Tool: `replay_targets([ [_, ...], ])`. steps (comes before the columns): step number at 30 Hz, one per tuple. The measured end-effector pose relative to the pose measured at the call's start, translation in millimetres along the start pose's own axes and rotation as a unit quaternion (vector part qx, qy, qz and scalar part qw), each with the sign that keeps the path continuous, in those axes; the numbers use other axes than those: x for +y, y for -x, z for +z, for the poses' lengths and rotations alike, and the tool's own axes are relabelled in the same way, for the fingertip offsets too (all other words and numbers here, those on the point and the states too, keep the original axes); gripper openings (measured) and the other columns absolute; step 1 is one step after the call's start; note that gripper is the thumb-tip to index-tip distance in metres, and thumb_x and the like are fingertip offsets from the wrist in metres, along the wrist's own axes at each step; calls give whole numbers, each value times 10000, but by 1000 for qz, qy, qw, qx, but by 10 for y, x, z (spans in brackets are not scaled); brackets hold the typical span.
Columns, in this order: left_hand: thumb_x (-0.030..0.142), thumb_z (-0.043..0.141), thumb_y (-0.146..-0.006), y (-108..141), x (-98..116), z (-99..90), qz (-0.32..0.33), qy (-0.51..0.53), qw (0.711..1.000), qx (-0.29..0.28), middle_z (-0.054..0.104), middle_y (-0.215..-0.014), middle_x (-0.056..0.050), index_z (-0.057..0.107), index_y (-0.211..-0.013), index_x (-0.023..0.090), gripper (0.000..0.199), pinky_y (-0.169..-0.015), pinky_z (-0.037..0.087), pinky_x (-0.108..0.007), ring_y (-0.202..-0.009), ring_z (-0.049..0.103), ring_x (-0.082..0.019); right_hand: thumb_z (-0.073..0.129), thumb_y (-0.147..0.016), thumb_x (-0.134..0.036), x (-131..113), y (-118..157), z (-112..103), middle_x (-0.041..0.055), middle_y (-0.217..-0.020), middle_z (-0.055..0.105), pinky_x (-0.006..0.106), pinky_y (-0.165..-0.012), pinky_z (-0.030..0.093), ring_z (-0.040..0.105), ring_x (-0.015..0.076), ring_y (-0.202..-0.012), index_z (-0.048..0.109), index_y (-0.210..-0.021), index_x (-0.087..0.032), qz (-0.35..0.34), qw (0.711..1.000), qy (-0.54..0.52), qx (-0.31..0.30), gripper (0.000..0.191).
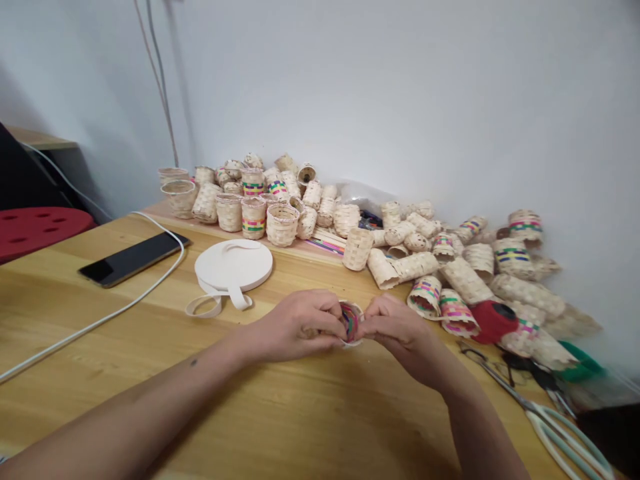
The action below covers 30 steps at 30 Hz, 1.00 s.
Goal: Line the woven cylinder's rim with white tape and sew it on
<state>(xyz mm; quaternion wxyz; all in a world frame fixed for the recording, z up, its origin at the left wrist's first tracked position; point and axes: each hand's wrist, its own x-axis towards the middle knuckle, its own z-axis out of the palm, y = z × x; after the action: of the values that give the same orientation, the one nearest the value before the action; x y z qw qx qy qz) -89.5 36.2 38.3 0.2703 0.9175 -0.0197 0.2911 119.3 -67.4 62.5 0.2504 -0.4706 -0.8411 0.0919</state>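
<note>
Between my two hands, low over the table, is a small woven basket point(352, 321) with its mouth turned toward me. Green, pink and purple strips show on its inside. My left hand point(300, 325) grips the left side of the rim, fingers bent over the edge. On the opposite side, my right hand point(403, 333) pinches the rim between thumb and fingers. Much of the basket's outer wall is hidden by the hands. A flat roll of white ribbon point(234, 265) lies left of and beyond my left hand, its loose end curling on the wood.
Many small woven baskets point(283, 225) line the wall side of the wooden table point(200, 393). A phone point(133, 259) and white cable point(125, 307) lie at left. Scissors point(560, 433) and a red spool point(494, 321) are at right. A red stool point(43, 230) stands far left.
</note>
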Motion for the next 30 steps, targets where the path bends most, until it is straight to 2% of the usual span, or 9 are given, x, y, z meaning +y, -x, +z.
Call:
replay_targets([
  [9, 198, 627, -842, -3, 40, 10, -50, 154, 986, -41, 575, -833, -33, 710, -837, 148, 97, -734, 419, -208, -790, 564, -117, 463, -964, -179, -115, 12, -52, 14, -835, 564, 253, -715, 366, 505, 126, -813, 677, -877, -228, -2, 998, -61, -35, 237],
  [22, 195, 609, -848, -1, 27, 41, -49, 149, 987, -41, 553, -833, -28, 700, -844, 154, 100, -727, 419, -210, -784, 549, -113, 395, -993, -261, -145, -11, -42, 23, -830, 577, 271, -730, 398, 526, 139, -817, 637, -855, -205, -15, 997, -62, -44, 284],
  [25, 205, 611, -854, 6, -3, 54, -52, 154, 986, -36, 568, -841, -35, 702, -852, 158, 103, -749, 425, -221, -804, 555, -121, 422, -984, -230, -157, -16, -51, 23, -855, 601, 265, -729, 415, 542, 137, -831, 654, -909, -219, -11, 997, -68, -31, 243],
  [30, 208, 625, -848, 22, -43, 69, -59, 189, 980, -18, 591, -863, -46, 702, -880, 152, 101, -784, 439, -229, -841, 574, -129, 520, -942, -202, -135, -25, -39, 10, -858, 644, 267, -729, 425, 570, 141, -813, 645, -1008, -229, 18, 997, -67, 33, 144],
])
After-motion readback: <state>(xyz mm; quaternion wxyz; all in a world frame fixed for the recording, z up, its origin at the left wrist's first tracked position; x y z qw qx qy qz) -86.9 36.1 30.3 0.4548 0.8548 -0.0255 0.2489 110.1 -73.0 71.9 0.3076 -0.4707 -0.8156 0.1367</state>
